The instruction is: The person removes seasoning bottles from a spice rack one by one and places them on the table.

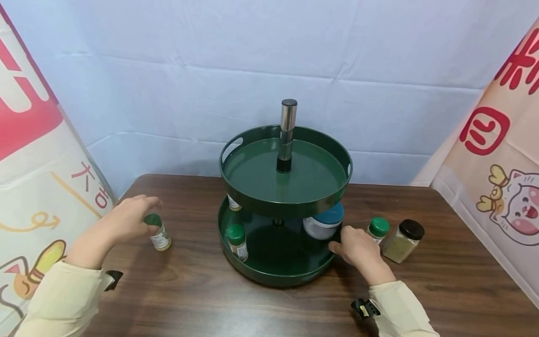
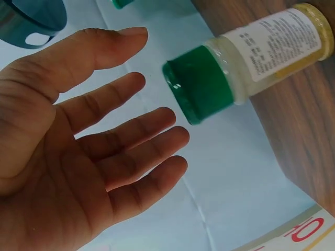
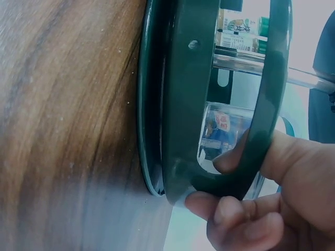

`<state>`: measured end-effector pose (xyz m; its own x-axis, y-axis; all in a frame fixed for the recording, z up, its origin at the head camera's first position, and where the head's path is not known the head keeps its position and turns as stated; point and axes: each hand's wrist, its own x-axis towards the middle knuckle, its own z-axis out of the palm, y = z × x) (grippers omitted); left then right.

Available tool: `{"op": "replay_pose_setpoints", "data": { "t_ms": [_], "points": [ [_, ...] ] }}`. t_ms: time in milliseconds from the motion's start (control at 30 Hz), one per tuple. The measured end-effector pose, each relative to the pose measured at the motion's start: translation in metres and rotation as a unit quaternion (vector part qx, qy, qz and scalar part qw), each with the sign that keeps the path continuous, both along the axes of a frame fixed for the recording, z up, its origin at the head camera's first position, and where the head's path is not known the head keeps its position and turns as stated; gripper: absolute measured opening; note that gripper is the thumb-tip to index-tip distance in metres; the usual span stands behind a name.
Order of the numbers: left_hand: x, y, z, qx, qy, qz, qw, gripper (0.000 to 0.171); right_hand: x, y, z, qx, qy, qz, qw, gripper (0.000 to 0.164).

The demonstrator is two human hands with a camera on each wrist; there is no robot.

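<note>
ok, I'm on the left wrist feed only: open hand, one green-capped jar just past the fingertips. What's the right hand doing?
Observer: The right hand grips the lower tray at its right edge.

Operator: Anything on that tray near the hand?

Observer: Yes, a blue-lidded tub, toward the back right and partly hidden under the upper tray.

Operator: And on the table, right of the tray?

Observer: A black-capped jar, next to another green-capped jar.
</note>
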<state>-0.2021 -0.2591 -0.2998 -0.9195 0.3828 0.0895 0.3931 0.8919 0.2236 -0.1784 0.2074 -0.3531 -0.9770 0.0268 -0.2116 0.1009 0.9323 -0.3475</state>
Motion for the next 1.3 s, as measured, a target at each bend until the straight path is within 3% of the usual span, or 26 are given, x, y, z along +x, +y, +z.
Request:
{"op": "replay_pose_setpoints", "data": {
  "t_ms": [267, 533, 933, 1300],
  "points": [
    [0.004, 0.016, 0.004, 0.007, -0.002, -0.014, 0.9999, 0.050, 0.002, 0.000, 0.001, 0.002, 0.009, 0.005, 1.000, 0.036],
    [0.007, 0.034, -0.002, 0.009, 0.029, -0.042, 0.9987, 0.047, 0.001, -0.001, 0.001, 0.001, 0.005, 0.005, 1.000, 0.035],
    [0.015, 0.061, -0.006, 0.036, 0.038, -0.073, 0.9960, 0.047, 0.000, -0.002, 0.002, 0.004, 0.005, 0.010, 1.000, 0.036],
    [0.013, 0.083, -0.012, 0.055, 0.003, -0.103, 0.9932, 0.044, 0.000, 0.001, 0.002, 0.007, 0.000, 0.002, 1.000, 0.035]
  ]
}}
